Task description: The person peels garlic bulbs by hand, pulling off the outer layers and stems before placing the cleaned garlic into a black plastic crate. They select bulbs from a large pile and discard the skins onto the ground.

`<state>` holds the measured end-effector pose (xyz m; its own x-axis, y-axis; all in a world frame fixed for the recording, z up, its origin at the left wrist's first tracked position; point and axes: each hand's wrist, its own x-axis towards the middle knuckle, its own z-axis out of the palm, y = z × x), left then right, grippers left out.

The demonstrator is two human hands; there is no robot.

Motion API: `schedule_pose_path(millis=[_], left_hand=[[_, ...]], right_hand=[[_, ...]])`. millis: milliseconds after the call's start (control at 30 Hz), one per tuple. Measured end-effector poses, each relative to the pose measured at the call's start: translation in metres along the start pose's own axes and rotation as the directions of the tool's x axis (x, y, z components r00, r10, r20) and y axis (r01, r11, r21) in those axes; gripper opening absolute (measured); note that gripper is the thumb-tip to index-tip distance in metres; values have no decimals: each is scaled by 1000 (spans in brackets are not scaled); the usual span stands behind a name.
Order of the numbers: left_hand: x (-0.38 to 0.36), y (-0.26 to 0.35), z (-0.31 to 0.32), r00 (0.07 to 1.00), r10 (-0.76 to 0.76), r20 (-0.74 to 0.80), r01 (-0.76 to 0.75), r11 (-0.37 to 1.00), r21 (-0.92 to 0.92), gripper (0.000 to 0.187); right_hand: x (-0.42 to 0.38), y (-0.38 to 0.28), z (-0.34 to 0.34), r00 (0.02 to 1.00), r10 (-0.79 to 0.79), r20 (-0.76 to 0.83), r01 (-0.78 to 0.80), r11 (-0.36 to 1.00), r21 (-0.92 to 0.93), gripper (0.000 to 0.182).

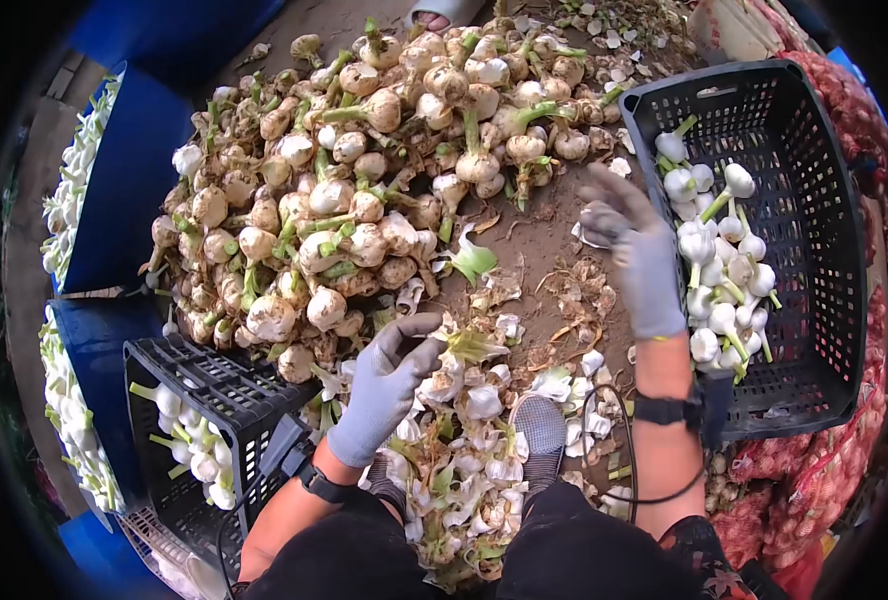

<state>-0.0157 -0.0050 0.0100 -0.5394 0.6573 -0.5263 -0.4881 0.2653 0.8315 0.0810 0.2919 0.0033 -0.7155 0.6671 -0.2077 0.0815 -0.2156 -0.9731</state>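
My left hand [389, 380], in a grey-white glove with soiled fingertips, is low over the ground in front of my knees. Its thumb and fingers are bent but apart, with a strip of yellow-green garlic peel [472, 345] just past the tips. My right hand [632, 245], gloved alike, is beside the near wall of a black crate [814, 250], fingers stretched out and slightly blurred, no bulb in them. Peeled white garlic bulbs [729, 260] with short green stems lie along that crate's left side. A big heap of unpeeled, soil-stained garlic [354, 190] fills the ground ahead.
Loose garlic skins [464, 470] cover the ground around my shoes [540, 430]. At left, a second black crate [214, 370] contains peeled bulbs, beside blue bins [129, 180] of garlic. Red mesh sacks [834, 460] line the right. A cable [629, 420] loops by my right forearm.
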Motion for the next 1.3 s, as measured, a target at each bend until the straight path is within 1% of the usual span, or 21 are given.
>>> schedule_pose_path(millis=[33, 67, 133, 200, 333, 400, 467, 533, 567, 600, 667, 700, 733, 800, 867, 1000, 1067, 1133, 1200, 1267, 1300], left_hand=[[3, -3, 2, 1000, 19, 19, -20, 999, 41, 45], [6, -5, 1, 999, 25, 47, -29, 996, 86, 44], [10, 0, 2, 999, -16, 31, 12, 994, 108, 41], [14, 5, 1, 999, -40, 10, 39, 993, 111, 37], [25, -10, -13, 988, 141, -64, -131, 981, 143, 40], [22, -4, -5, 959, 246, -142, -199, 939, 281, 50], [20, -2, 2, 958, 273, -83, -245, 935, 255, 66], [20, -3, -3, 983, 140, 122, -161, 970, 181, 68], [13, 2, 3, 990, 124, 75, -134, 978, 157, 66], [9, 2, 8, 990, 122, 77, -133, 979, 156, 66], [1, 2, 12, 981, 193, 10, -194, 979, 70, 63], [0, -5, 10, 971, 235, 43, -238, 938, 252, 66], [-3, -2, 4, 909, 384, 164, -395, 662, 637, 71], [-8, 0, 2, 927, 345, 146, -358, 701, 617, 70], [-12, -11, 1, 958, 287, 10, -266, 874, 406, 60], [-14, -12, -7, 931, 356, 85, -342, 767, 543, 58], [-11, -12, -8, 976, 211, 52, -216, 966, 142, 59], [-13, 1, -1, 992, 77, 96, -74, 997, -35, 64], [-13, 8, 1, 997, 7, 79, 0, 995, -97, 67], [-6, -7, -4, 995, 66, 73, -66, 998, -8, 70], [-3, -11, -6, 958, 254, 130, -280, 926, 253, 70]], right_hand=[[21, 12, 9, 981, -189, 35, 184, 871, -456, 49], [42, 24, 20, 932, -329, 150, 311, 515, -799, 47], [76, 36, 47, 905, -425, 28, 172, 304, -937, 38], [99, 53, 53, 973, -229, -27, 59, 359, -932, 30], [60, 36, 53, 980, -193, -56, 67, 575, -815, 26], [10, 41, 62, 960, -277, 46, 227, 671, -706, 20], [-40, 42, 85, 980, 122, 154, -110, 990, -88, 22], [-72, 20, 99, 912, 340, 231, -382, 908, 172, 25], [-80, 27, 98, 915, 313, 253, -387, 857, 340, 29], [-86, 44, 94, 916, 314, 251, -387, 857, 340, 29], [-95, 74, 90, 945, -23, 326, 6, 999, 52, 29], [-103, 55, 95, 928, 181, 326, -157, 983, -98, 32], [-106, 38, 97, 921, 186, 344, -164, 982, -91, 32], [-105, 18, 101, 783, 549, 292, -510, 836, -205, 37], [-112, 27, 107, 803, 509, 310, -477, 861, -178, 35], [-121, 21, 105, 748, 573, 334, -551, 817, -167, 27], [-128, 23, 100, 864, 343, 368, -386, 921, 47, 26], [-125, 9, 90, 730, 542, 416, -611, 790, 43, 24], [-123, 21, 86, 776, 461, 431, -533, 844, 57, 26], [-123, 32, 87, 815, 429, 390, -507, 853, 121, 25], [-121, 32, 89, 844, 425, 327, -449, 894, -5, 22]])
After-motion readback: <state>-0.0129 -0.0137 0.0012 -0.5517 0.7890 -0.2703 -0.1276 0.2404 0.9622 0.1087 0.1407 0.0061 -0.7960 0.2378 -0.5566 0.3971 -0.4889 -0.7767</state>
